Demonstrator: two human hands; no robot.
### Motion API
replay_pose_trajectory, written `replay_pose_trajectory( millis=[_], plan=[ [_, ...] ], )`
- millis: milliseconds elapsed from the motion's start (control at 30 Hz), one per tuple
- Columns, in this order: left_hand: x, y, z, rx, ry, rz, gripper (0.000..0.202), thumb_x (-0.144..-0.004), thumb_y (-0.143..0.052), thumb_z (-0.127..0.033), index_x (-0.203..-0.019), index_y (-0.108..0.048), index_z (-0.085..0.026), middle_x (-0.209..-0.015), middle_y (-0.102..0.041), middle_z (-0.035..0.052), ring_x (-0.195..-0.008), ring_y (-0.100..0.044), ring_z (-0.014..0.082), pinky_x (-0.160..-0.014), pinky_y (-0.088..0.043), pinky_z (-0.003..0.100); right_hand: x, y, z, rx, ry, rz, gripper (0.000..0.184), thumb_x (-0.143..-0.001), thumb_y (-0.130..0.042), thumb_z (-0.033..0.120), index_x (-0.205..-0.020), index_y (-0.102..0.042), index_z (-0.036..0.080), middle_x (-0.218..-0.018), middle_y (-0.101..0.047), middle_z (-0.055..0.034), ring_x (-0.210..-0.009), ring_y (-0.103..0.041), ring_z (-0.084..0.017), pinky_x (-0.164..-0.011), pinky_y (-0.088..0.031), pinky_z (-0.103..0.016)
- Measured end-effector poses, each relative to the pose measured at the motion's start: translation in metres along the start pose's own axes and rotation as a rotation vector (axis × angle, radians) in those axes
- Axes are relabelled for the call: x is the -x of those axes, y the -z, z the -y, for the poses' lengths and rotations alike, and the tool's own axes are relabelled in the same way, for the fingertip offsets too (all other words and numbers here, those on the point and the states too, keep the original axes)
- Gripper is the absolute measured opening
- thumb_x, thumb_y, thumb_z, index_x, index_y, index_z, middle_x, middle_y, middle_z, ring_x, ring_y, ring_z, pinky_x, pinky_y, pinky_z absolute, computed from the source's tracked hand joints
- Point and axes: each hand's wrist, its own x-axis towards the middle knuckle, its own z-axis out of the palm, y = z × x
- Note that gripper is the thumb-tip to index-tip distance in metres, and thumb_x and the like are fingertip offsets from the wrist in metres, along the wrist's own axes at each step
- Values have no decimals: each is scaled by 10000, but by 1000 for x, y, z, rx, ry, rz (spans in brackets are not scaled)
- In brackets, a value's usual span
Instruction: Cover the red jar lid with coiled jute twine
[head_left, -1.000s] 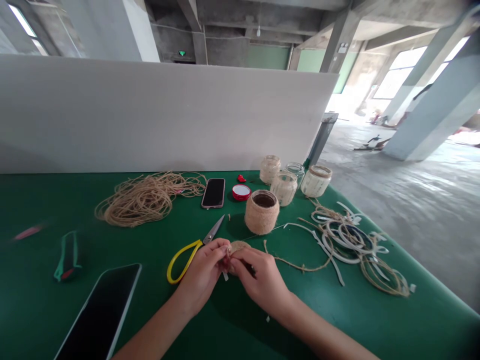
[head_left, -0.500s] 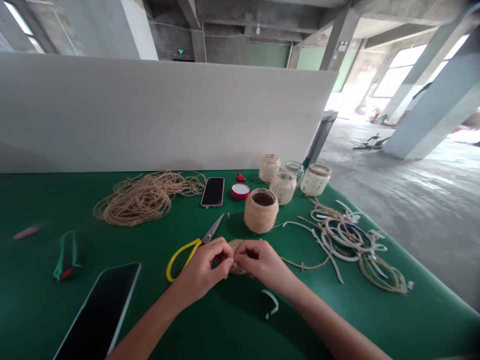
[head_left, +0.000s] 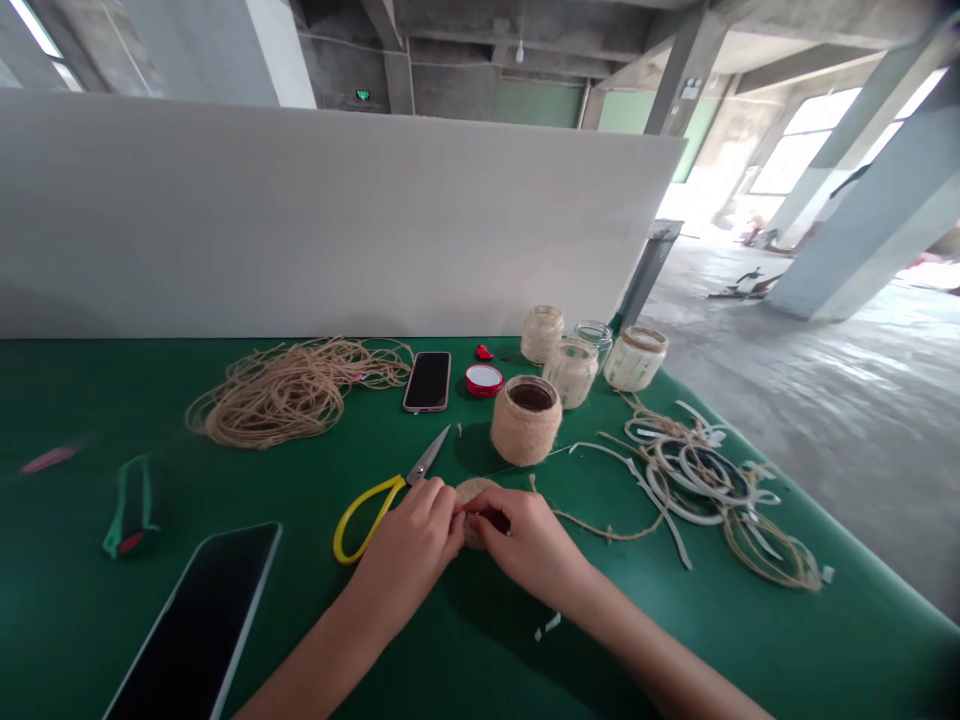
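Both my hands meet over a small round disc wrapped in jute twine (head_left: 472, 492) on the green table (head_left: 300, 600). My left hand (head_left: 411, 549) has its fingers curled and pinched against the disc's left edge. My right hand (head_left: 525, 545) is closed on the disc from the right, fingertips pressed on it. Most of the disc is hidden under the fingers. Yellow-handled scissors (head_left: 379, 505) lie just left of my left hand. A twine-wrapped jar (head_left: 526, 420) stands right behind the hands. A loose jute strand (head_left: 607, 532) trails off to the right.
A twine bundle (head_left: 289, 390) lies at back left, with a phone (head_left: 427, 380) and red lid (head_left: 483, 379) beside it. Several glass jars (head_left: 585, 360) stand at the back. White strips and twine scraps (head_left: 705, 480) lie right. A second phone (head_left: 195, 625) and green tool (head_left: 129, 505) lie near left.
A white strip has come away from the disc and now lies on the table below my right wrist. My hands have stayed on the disc, fingers shifting slightly.
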Motion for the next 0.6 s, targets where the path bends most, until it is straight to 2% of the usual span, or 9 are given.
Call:
replay_pose_trajectory(
  millis=[100, 233, 333, 433, 500, 600],
  plan=[
    [0, 0, 0, 27, 85, -100, 186, -863, -347, -204, -724, -470, -190, -748, -505, 26, -721, -509, 175, -626, -411, 279, 3, -4, 1, 97, 91, -60, 168, -816, -444, 91, -831, -586, 179, -842, -626, -29, -753, -566, -133, -641, -422, -211],
    [-2, 6, 0, 293, 247, -159, 185, -853, -381, -280, -720, -478, -197, -723, -519, 11, -667, -521, 162, -578, -405, 257, 8, -8, 1, 291, 223, -113, 200, -879, -393, 139, -931, -584, 164, -825, -615, -56, -760, -567, -151, -661, -442, -238],
    [-5, 9, 0, 620, 427, -122, 192, -833, -418, -340, -735, -504, -199, -702, -542, -6, -614, -544, 149, -560, -417, 244, 10, -8, -1, 453, 337, -124, 217, -891, -378, 143, -975, -577, 136, -767, -606, -63, -717, -562, -162, -645, -443, -259],
    [-8, 8, 0, 956, 550, -63, 196, -799, -467, -372, -738, -525, -194, -695, -545, -19, -604, -573, 143, -558, -431, 231, 10, -7, -2, 572, 411, -141, 228, -892, -382, 139, -1036, -556, 115, -772, -606, -69, -727, -562, -175, -644, -439, -278],
    [-9, 5, -1, 1126, 613, -66, 201, -775, -508, -376, -713, -526, -186, -642, -502, -37, -572, -552, 128, -550, -427, 222, 10, -7, -2, 599, 421, -147, 221, -891, -385, 139, -1030, -556, 116, -779, -605, -70, -743, -563, -177, -657, -434, -280],
    [-10, 2, -2, 1351, 664, -68, 211, -764, -538, -365, -680, -515, -174, -580, -422, -55, -531, -474, 99, -539, -415, 214, 10, -6, -1, 560, 386, -137, 183, -884, -392, 141, -902, -574, 144, -743, -594, -53, -714, -552, -163, -634, -414, -262]
  ],
)
